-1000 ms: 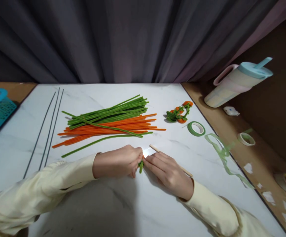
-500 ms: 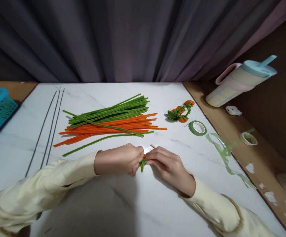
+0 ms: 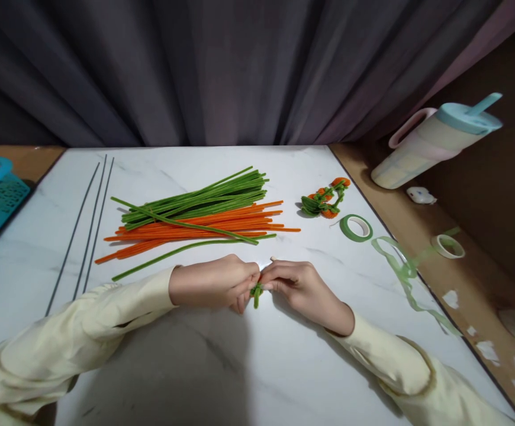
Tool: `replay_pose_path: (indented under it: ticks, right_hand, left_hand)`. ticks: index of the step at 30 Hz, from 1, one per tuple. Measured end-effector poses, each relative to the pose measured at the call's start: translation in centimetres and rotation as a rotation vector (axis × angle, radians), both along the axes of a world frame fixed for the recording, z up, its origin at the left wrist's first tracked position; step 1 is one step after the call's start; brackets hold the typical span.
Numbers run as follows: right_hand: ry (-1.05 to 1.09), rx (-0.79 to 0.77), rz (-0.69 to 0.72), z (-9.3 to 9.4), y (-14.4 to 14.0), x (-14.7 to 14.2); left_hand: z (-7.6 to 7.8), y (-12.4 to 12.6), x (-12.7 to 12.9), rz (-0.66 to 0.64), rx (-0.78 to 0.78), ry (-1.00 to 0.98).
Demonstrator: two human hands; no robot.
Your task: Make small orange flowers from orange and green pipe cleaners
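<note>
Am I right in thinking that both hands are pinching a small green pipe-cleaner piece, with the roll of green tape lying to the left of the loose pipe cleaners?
Not quite. The head view shows the roll of green tape lying to the right of the loose pipe cleaners. The rest holds: the left hand and right hand pinch the small green pipe-cleaner piece.

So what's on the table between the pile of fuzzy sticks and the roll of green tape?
In the head view, a small twisted orange-and-green bundle lies between the pile of fuzzy sticks and the green tape roll.

Dark grey curtain [image 3: 222, 71] behind, white marble table [image 3: 240, 367], brown floor [image 3: 475, 266] right.
</note>
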State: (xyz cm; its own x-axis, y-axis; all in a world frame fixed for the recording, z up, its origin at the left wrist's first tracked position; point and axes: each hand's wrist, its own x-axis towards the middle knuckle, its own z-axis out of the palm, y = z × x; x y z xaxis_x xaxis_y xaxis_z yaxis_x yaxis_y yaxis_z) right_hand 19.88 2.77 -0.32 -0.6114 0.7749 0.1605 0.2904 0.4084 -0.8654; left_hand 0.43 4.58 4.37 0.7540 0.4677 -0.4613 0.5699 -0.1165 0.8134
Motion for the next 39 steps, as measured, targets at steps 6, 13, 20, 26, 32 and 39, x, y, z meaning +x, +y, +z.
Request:
replay_pose_path:
  ticks: [6,13,20,26,32,39]
  right_hand:
    - [-0.042,-0.082,-0.006,0.3,0.1,-0.2]
    - [-0.092,-0.158,0.003,1.0,0.5,-0.6]
    - [-0.014,-0.302,-0.093,1.5,0.4,0.6]
    - [0.008,-0.724,-0.171,1.6,-1.1,0.7]
    - [0.074,-0.806,-0.222,0.9,-1.9,-0.4]
    - [0.057,-0.755,-0.243,0.3,-1.8,-0.3]
  left_hand:
    - [0.0,0.0,0.2,-0.020,0.025,0.010]
    - [0.4,-0.1,0.0,-0.012,0.064,0.085]
    - [-0.4,0.1,-0.5,0.112,-0.131,-0.016]
    - [-0.2,0.1,-0.2,0.199,-0.240,-0.047]
    - [0.1,0.4,-0.4,0.206,-0.348,-0.032]
    - [0.4,0.2,0.0,0.273,-0.305,0.009]
